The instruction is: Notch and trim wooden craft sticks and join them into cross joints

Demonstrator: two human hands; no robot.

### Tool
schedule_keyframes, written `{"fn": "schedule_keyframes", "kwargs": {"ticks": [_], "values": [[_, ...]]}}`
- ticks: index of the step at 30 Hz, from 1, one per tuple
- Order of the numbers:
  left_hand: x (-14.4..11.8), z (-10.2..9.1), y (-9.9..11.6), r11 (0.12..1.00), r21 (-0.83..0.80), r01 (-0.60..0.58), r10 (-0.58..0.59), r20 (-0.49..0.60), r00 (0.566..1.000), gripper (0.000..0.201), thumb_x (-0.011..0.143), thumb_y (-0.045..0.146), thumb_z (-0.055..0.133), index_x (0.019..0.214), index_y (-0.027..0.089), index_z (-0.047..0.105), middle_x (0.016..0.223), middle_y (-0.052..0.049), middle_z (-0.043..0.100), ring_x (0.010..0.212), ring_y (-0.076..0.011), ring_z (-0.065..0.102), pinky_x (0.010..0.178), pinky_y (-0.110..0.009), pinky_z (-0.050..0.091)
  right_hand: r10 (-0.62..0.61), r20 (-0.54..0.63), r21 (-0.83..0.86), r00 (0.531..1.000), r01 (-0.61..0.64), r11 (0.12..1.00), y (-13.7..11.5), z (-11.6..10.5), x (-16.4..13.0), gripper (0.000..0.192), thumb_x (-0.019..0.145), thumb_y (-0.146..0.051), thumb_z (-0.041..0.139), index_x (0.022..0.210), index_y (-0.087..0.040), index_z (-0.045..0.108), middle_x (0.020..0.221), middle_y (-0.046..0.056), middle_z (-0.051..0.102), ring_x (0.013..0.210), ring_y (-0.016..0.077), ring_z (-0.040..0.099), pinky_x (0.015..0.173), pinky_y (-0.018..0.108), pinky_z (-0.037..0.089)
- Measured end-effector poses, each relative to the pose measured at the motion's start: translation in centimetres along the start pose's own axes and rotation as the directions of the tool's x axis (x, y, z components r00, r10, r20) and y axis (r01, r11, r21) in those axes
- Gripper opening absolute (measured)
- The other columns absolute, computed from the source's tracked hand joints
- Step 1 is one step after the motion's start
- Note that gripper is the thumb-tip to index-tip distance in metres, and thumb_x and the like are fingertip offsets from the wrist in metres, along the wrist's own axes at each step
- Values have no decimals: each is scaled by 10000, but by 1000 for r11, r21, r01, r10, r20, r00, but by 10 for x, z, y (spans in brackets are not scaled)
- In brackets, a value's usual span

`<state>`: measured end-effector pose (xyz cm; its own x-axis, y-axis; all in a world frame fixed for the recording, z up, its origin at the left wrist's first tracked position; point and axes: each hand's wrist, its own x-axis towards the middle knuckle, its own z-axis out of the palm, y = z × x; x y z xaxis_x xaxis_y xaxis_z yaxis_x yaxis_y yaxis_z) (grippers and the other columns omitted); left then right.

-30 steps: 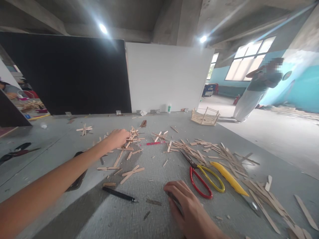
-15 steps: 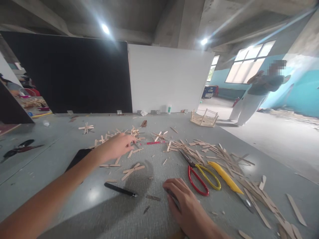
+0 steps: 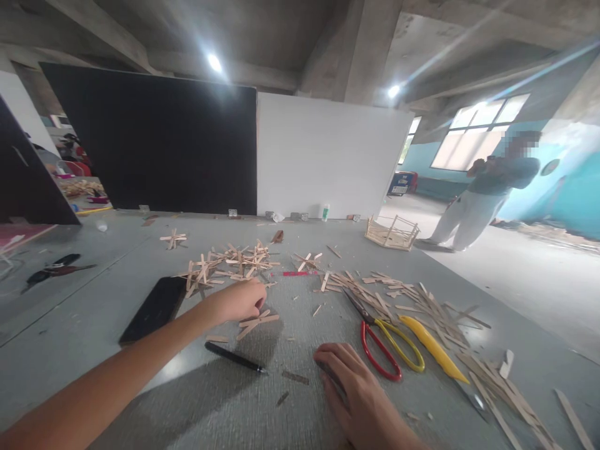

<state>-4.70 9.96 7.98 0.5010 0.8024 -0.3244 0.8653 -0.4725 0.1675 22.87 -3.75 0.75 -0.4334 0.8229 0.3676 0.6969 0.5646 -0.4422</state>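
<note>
My left hand (image 3: 241,300) reaches out over the grey table (image 3: 94,325) with its fingers curled together, just above two crossed wooden sticks (image 3: 257,321). Whether a stick is pinched in it is hidden. A heap of wooden craft sticks (image 3: 232,259) lies beyond it. My right hand (image 3: 354,390) lies palm down near the front edge, its fingers resting on a thin dark strip (image 3: 328,374). A black pen (image 3: 234,358) lies between the two hands.
Scissors with one red and one yellow handle (image 3: 384,350) and a yellow knife (image 3: 434,347) lie right of my right hand, among more sticks (image 3: 422,300). A black phone (image 3: 154,307) is on the left. A stick frame (image 3: 392,232) stands at the back. A person (image 3: 487,194) stands far right.
My left hand has drawn back from the heap of sticks toward me and its fingers have curled in. My right hand has stayed in place. The view has shifted slightly.
</note>
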Motion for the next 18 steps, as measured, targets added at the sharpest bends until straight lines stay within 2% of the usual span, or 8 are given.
{"fn": "schedule_keyframes", "kwargs": {"ticks": [11, 14, 18], "values": [[3, -1, -9, 999, -12, -50, 51, 160, 986, 308, 1005, 336, 657, 1265, 173, 633, 1266, -96, 660, 1052, -246, 685, 891, -449, 594, -45, 18, -98, 999, 46, 994, 3, -4, -5, 310, 959, -69, 483, 1194, -175, 655, 1204, 147, 694, 1123, 267, 678, 973, 430, 598], [-1, -5, -12, 999, -27, -33, 36, 117, 993, 310, 1008, 338, 653, 1268, 172, 630, 1263, -97, 660, 1045, -244, 687, 885, -446, 596, -52, 13, -100, 999, 53, 994, 4, -3, -7, 318, 953, -63, 487, 1205, -171, 650, 1211, 146, 694, 1123, 269, 678, 969, 437, 600], [-3, -9, -16, 999, -41, 8, -8, -1, 1000, 315, 1011, 341, 647, 1277, 174, 625, 1268, -98, 657, 1045, -244, 686, 884, -445, 596, -67, 3, -100, 998, 67, 993, 5, -2, -7, 335, 943, -53, 494, 1218, -171, 645, 1212, 143, 698, 1122, 263, 679, 967, 423, 600]]}}
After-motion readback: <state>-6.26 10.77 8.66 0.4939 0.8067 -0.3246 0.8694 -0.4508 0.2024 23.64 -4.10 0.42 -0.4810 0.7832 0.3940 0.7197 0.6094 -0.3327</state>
